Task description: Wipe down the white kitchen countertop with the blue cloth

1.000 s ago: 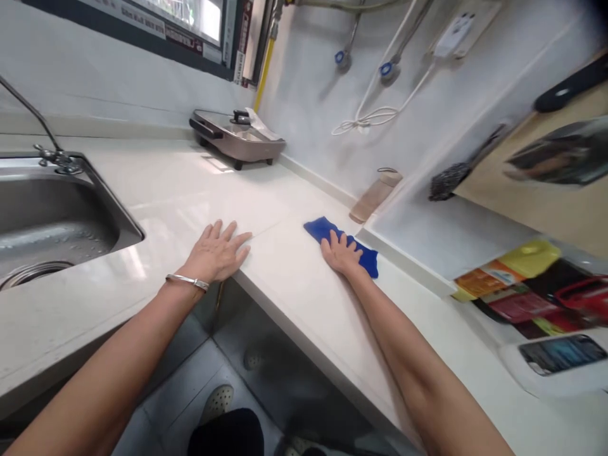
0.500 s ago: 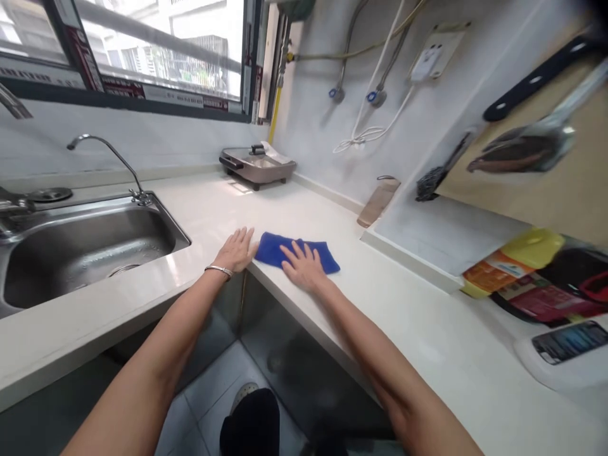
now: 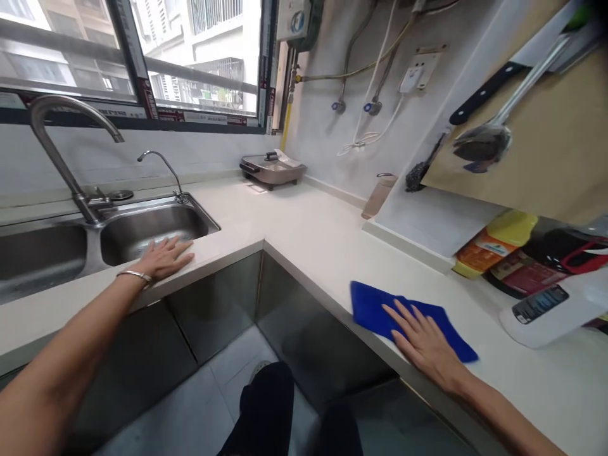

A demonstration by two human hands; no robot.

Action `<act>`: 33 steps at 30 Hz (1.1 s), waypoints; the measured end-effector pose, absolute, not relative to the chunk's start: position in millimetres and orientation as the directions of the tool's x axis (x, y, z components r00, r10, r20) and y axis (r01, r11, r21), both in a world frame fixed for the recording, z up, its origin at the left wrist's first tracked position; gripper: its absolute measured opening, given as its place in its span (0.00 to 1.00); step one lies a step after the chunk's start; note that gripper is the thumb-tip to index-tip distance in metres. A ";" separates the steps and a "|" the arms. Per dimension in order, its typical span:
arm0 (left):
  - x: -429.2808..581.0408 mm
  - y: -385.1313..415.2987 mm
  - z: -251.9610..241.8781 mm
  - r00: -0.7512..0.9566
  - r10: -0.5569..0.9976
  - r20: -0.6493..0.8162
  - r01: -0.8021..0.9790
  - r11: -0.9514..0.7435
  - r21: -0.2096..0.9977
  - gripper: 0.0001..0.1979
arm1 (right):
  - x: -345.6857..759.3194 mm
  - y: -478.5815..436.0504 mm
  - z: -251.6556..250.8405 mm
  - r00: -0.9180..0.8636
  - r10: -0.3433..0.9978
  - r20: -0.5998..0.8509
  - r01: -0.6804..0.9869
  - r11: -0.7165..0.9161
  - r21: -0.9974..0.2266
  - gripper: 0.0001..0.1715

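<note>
A blue cloth [image 3: 375, 307] lies flat on the white countertop [image 3: 313, 231], close to the front edge of its right-hand run. On top of the cloth rests my right hand [image 3: 420, 339], palm down with the fingers spread. My left hand [image 3: 166, 258] lies flat on the counter strip in front of the sink [image 3: 209, 221], fingers stretched out and nothing in them. A metal bracelet [image 3: 135, 274] circles my left wrist.
An electric pan [image 3: 273, 171] stands in the back corner. A brown pouch-like item [image 3: 380, 196] leans by the wall. At right are bottles, including a white one [image 3: 546, 316], below a hanging ladle [image 3: 484, 142] and knife [image 3: 484, 94]. A tall faucet [image 3: 71, 152] rises behind the sink.
My right hand has slid the blue cloth along the counter to the right and towards me. My left hand has moved left, away from the cloth, to the sink's front edge.
</note>
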State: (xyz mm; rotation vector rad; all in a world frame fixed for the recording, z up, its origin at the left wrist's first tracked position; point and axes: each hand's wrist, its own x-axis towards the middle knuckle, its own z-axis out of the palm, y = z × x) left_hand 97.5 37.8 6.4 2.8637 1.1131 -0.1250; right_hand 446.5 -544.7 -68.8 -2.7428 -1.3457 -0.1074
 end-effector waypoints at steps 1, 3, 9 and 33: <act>83.2 41.6 5.7 0.720 0.688 -0.095 0.693 -0.720 0.036 0.38 | 446.5 -561.0 -75.1 0.622 0.774 0.120 0.782 -0.622 -0.042 0.38; 64.3 46.2 1.5 0.705 0.704 -0.080 0.709 -0.704 0.051 0.38 | 446.3 -583.3 -86.9 0.629 0.765 0.140 0.775 -0.630 -0.038 0.38; 61.5 47.8 -13.0 0.696 0.718 -0.031 0.717 -0.691 0.090 0.42 | 462.8 -546.2 -93.2 0.725 0.667 0.170 0.681 -0.732 -0.032 0.38; 59.0 46.5 -21.1 0.694 0.720 -0.009 0.700 -0.672 0.242 0.38 | 370.2 -20.5 -28.5 0.527 0.850 0.006 0.844 -0.523 -0.121 0.43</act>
